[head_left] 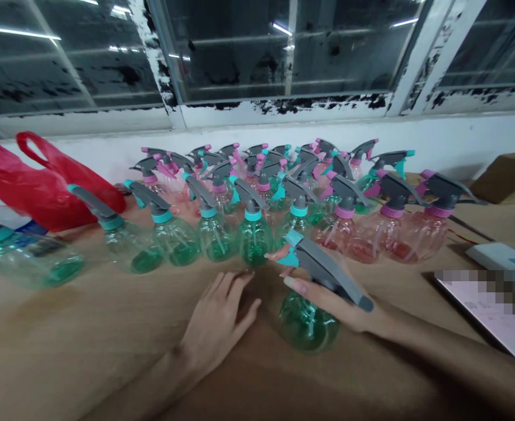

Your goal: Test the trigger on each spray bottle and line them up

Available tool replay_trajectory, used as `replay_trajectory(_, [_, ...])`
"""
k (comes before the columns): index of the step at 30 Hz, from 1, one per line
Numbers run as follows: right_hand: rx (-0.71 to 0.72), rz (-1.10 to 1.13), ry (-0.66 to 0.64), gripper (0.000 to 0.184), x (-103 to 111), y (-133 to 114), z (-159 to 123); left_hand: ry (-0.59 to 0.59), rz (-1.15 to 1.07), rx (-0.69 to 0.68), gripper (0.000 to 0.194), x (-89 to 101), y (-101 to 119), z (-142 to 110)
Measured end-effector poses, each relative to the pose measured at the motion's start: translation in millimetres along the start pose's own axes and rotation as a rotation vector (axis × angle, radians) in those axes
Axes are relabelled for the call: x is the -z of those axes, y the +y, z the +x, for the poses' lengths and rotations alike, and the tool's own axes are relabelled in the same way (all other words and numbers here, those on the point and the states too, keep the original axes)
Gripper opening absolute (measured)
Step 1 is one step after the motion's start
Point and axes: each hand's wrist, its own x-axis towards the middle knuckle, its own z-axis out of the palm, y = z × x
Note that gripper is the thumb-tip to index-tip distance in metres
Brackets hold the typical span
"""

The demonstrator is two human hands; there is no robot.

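My right hand [328, 295] is wrapped round the neck of a green spray bottle [310, 327] with a grey and turquoise trigger head. The bottle stands nearly upright over the table, and its neck is hidden by my fingers. To its left, my left hand [222, 316] rests low over the tabletop, fingers stretched out and holding nothing. Just beyond both hands runs a front row of spray bottles, green ones such as the green bottle [254, 240] at the middle and left, pink ones such as the pink bottle [369, 237] at the right.
Several more spray bottles [264, 169] crowd behind the front row, near the wall. A red plastic bag [73, 193] sits at the left. On the right are a cardboard box [510, 175], a white device [498, 257] and a flat panel with a blurred patch [481, 310].
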Motion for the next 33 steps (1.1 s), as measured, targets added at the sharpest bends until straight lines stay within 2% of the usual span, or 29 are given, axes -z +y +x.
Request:
replay_trajectory(4, [0.0, 0.014, -0.007, 0.024, -0.1, 1.3, -1.6, -0.074, 0.003, -0.121, 0.044, -17.6, -2.3, -10.9])
replay_trajectory(7, [0.003, 0.006, -0.017, 0.025, 0.9, 1.6, -2.0, -0.084, 0.046, -0.159, 0.051, -22.6, -2.9, -12.1])
replay_trajectory(21, [0.104, -0.048, 0.013, 0.028, 4.0, -3.1, 2.1, -0.108, 0.089, -0.196, 0.05, -19.3, -5.9, -11.2])
replay_trajectory(23, [0.105, -0.066, 0.019, 0.025, 3.5, -1.9, 1.3, -0.1, 0.092, -0.196, 0.05, -20.3, -6.1, -11.7])
replay_trajectory(26, [0.074, -0.097, 0.045, 0.009, 1.6, 0.9, -2.0, -0.093, 0.09, -0.192, 0.051, -21.4, -6.2, -12.0])
replay_trajectory(33, [0.076, -0.139, 0.025, 0.008, -0.3, -0.8, -5.5, -0.115, 0.066, -0.195, 0.049, -19.1, -5.6, -10.5])
